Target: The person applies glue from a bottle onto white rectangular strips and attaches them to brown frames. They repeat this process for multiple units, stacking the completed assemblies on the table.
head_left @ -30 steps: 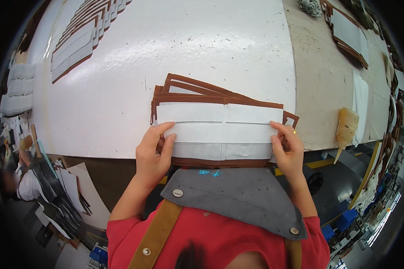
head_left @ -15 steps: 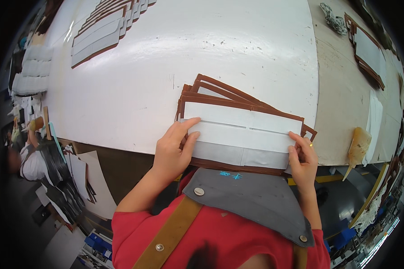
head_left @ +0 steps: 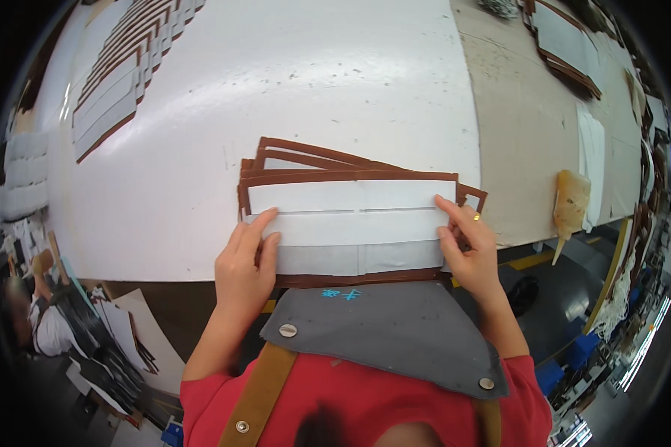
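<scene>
A wallet-like panel (head_left: 313, 230) with brown edges, white strips and a grey lower strip lies at the table's near edge, on top of a small fanned stack of brown-edged pieces (head_left: 306, 151). At its left end, my left hand (head_left: 246, 257) has its index finger and thumb apart, their tips on the white strips. My right hand (head_left: 471, 249) rests likewise at the right end, index finger and thumb spread. A ring circles one of its fingers. The remaining fingers of both hands are curled and partly hidden. Below the panel hangs a grey apron (head_left: 380, 328) front.
Overlapping similar panels (head_left: 108, 104) form a row at the far left. More brown-edged panels (head_left: 566, 45) lie at the far right. A yellowish scraper-like tool (head_left: 572, 205) sits near the right edge beside a white strip (head_left: 592, 164). Another person (head_left: 52, 328) is at lower left.
The view has shifted, so the table, panel and hands appear further left and the panel looks more level. Both hands keep about the same places at the panel's ends.
</scene>
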{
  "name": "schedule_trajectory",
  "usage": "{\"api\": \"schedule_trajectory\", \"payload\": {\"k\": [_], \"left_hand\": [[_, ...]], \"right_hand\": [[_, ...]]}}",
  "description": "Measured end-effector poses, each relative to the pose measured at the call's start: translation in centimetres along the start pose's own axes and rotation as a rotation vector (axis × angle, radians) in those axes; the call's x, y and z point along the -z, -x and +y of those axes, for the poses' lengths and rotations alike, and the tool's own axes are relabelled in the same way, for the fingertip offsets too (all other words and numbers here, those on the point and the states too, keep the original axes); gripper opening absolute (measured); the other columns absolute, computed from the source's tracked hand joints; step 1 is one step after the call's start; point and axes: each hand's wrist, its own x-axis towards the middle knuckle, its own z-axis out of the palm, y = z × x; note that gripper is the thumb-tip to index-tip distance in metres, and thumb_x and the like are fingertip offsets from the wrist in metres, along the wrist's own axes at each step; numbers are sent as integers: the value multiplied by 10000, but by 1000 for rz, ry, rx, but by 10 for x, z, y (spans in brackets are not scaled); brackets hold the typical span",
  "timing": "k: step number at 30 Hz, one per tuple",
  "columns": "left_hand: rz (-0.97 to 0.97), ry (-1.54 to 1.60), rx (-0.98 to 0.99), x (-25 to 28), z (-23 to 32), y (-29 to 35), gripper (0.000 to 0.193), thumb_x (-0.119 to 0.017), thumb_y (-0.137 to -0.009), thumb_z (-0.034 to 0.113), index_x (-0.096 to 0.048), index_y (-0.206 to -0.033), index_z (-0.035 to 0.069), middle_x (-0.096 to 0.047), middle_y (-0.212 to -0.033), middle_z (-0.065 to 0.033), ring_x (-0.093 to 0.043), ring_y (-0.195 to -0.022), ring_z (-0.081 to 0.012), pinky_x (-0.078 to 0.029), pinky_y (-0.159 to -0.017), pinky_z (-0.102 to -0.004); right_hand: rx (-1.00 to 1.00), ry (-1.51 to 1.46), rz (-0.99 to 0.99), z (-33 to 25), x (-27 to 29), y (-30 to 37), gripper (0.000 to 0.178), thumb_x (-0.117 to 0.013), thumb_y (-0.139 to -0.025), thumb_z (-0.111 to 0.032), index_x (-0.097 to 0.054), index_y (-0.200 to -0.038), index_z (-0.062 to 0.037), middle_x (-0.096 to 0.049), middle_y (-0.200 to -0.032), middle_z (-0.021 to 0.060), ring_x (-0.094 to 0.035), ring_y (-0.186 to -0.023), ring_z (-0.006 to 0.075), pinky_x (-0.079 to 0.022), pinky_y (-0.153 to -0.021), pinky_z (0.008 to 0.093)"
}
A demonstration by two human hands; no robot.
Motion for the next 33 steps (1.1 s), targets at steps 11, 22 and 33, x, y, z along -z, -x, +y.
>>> {"api": "schedule_trajectory", "payload": {"k": [11, 22, 33], "left_hand": [[16, -16, -29, -3, 0, -1, 286, -586, -833, 1, -611, -1114, 42, -476, -673, -61, -468, -528, -138, -411, -505, -262], [66, -86, -227, -4, 5, -15, 229, -646, -758, 5, -624, -981, 50, -504, -753, -67, -479, -596, -202, -397, -530, -308], [-56, -142, -604, -39, 25, -28, 283, -634, -733, 50, -637, -1016, 61, -590, -1131, -14, -537, -940, -174, -342, -841, -321]], "right_hand": [[-4, 28, -14, -2, 1, 2, 415, -560, -816, 18, -549, -1226, -40, -432, -705, 32, -415, -573, 112, -371, -514, 238], [239, 352, 81, -11, -1, -32, 248, -598, -789, -50, -593, -1035, -27, -563, -935, 94, -537, -866, 261, -441, -746, 358], [255, 194, -216, -20, -27, -85, 107, -628, -780, -86, -581, -875, -96, -541, -820, 15, -468, -850, 194, -322, -802, 338]]}}
